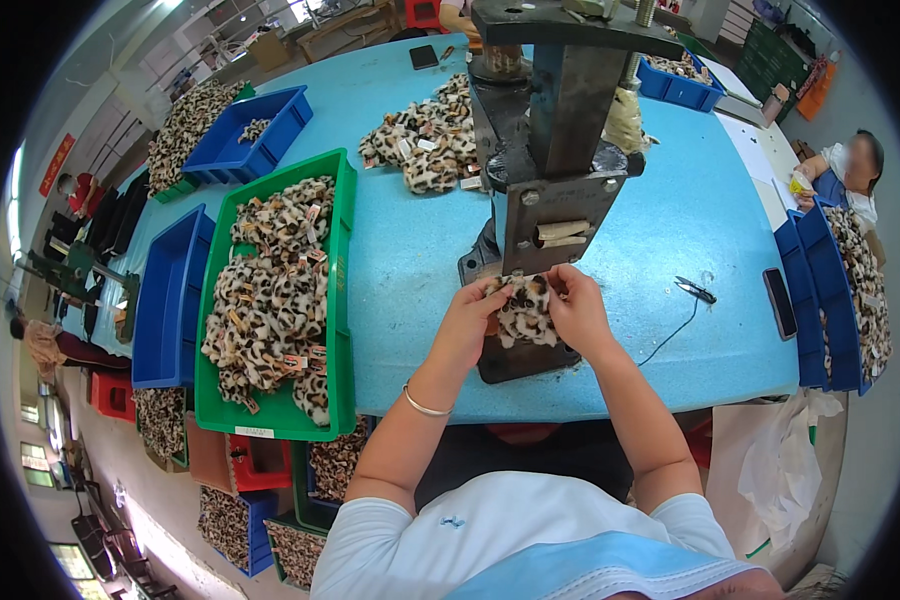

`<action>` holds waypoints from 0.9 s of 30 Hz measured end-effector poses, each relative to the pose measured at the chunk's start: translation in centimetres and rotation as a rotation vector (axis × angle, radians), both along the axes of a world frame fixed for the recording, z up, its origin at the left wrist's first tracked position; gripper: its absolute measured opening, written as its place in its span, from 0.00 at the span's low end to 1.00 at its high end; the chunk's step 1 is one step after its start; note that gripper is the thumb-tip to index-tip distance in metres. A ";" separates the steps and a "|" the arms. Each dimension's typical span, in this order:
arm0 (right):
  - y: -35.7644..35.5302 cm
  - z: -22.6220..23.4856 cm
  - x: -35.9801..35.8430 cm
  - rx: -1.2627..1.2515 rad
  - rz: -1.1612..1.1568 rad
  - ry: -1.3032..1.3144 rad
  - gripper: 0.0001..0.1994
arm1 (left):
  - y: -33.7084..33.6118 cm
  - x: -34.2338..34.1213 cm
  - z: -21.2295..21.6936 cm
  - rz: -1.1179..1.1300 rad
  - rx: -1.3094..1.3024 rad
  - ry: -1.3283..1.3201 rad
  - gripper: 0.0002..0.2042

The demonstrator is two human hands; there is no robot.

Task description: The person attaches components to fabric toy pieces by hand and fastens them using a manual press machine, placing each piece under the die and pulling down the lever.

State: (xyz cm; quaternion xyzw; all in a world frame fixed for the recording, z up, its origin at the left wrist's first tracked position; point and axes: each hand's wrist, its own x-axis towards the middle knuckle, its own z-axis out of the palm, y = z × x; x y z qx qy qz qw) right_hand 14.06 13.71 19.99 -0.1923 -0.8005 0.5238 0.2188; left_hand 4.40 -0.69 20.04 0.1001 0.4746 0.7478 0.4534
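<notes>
Leopard-print piece: a small furry item [526, 310] at frame centre, pinched between both hands on the base of the press.
Left hand: [473, 320] fingers closed on the piece's left edge, thumb on top; a thin bangle [425, 405] circles the wrist.
Right hand: [577, 312] fingers closed on the piece's right edge, touching the left hand's fingertips above it.
Press: dark metal machine [555, 150] standing just behind the hands, rising to the upper centre of the frame.
Desk: blue surface [410, 270] carrying the press and all around it.
Green tray: [342, 300] left of the hands, heaped with leopard-print pieces bearing small tags.
Blue bins: one long bin [170, 300] at the far left, another [250, 135] at upper left.
Loose pile: more leopard pieces [425, 140] on the desk at upper centre, beside the press.
Snips: small black cutters [695, 290] right of the hands.
Phone: dark handset [780, 303] further right, near the desk edge.
</notes>
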 end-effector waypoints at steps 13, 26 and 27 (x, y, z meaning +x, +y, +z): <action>2.0 -0.6 -1.0 0.115 0.141 -0.248 0.09 | -0.3 -4.2 -0.9 -0.232 -0.178 0.210 0.07; 1.9 -0.6 -0.9 0.188 0.188 -0.176 0.06 | 1.2 -0.1 -1.5 0.027 -0.240 0.821 0.14; 1.6 0.1 -0.4 0.031 0.106 -0.172 0.06 | 1.2 -0.2 -1.3 0.046 -0.271 0.893 0.17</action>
